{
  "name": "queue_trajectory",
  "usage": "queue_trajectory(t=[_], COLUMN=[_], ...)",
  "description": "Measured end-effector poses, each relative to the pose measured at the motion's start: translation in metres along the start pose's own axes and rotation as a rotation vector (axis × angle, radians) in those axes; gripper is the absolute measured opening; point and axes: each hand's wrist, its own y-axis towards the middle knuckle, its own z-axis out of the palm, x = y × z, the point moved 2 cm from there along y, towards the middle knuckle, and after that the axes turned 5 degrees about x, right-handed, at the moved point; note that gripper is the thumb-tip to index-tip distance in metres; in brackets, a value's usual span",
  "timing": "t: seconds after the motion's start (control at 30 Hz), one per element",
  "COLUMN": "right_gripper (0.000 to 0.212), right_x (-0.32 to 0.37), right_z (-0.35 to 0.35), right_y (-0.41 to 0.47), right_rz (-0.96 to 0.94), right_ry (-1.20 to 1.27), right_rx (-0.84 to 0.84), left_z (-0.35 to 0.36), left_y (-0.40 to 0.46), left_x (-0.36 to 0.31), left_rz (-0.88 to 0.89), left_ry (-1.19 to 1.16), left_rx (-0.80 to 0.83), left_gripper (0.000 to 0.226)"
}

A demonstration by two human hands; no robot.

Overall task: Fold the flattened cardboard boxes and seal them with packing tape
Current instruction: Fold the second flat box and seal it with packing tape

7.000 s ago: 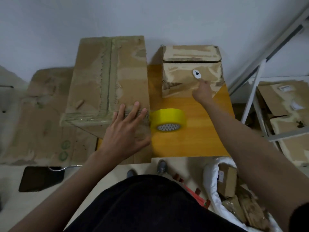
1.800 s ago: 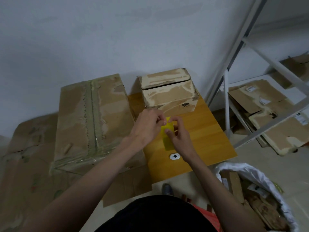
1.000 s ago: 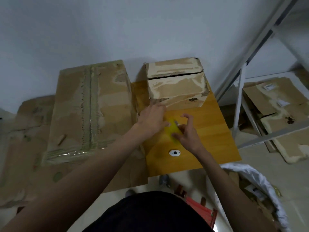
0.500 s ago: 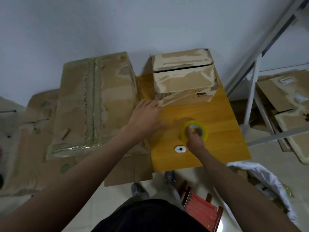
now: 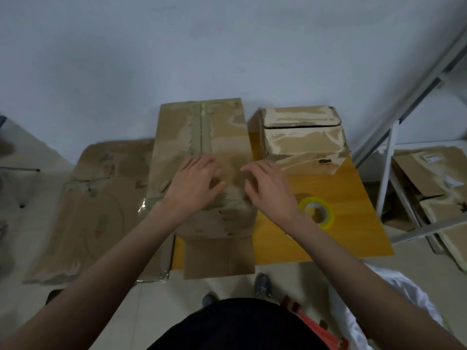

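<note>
A large flattened cardboard box (image 5: 202, 137) with old tape down its middle lies across the left part of the wooden table (image 5: 353, 236). My left hand (image 5: 194, 185) rests flat on it, fingers spread. My right hand (image 5: 267, 188) hovers open at the box's right edge, holding nothing. A yellow roll of packing tape (image 5: 317, 215) lies flat on the table just right of my right wrist. A smaller folded, taped box (image 5: 303, 140) stands at the table's back right against the wall.
More flattened cardboard (image 5: 96, 205) lies on the floor to the left. A white metal shelf frame (image 5: 386, 170) with cardboard pieces (image 5: 429, 178) stands at the right. A white bag (image 5: 374, 306) sits on the floor at the lower right, and a wall rises behind the table.
My right hand has let go of the tape roll, which now lies on the table, and moved left to the large flat box. My left hand has slid further onto that box.
</note>
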Motion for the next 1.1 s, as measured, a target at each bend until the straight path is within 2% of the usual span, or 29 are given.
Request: queue_trajectory(t=[0.17,0.37,0.5,0.63,0.93,1.1], right_gripper=[0.027,0.023,0.026,0.024,0.025,0.021], right_x=[0.036,0.046,0.051,0.052,0.055,0.055], right_z=[0.019,0.027,0.038,0.043,0.049,0.053], right_y=[-0.004,-0.011,-0.022,-0.024,-0.025,-0.028], right_rz=[-0.08,-0.101,-0.14,-0.174,-0.215,-0.217], right_ry=[-0.149,-0.229,-0.252,-0.282,-0.361,-0.356], right_rx=[0.099,0.032,0.012,-0.041,-0.136,-0.175], left_z=[0.008,0.03,0.046,0.05,0.063,0.067], left_y=[-0.04,-0.06,-0.065,-0.064,-0.065,-0.065], left_x=[0.036,0.037,0.033,0.033,0.038,0.038], left_rz=[0.014,0.051,0.151,0.175,0.279,0.274], left_ry=[-0.007,-0.086,0.105,0.152,0.055,0.028], left_rx=[-0.034,-0.111,-0.223,-0.293,-0.497,-0.544], left_gripper=[0.043,0.044,0.046,0.048,0.037,0.035])
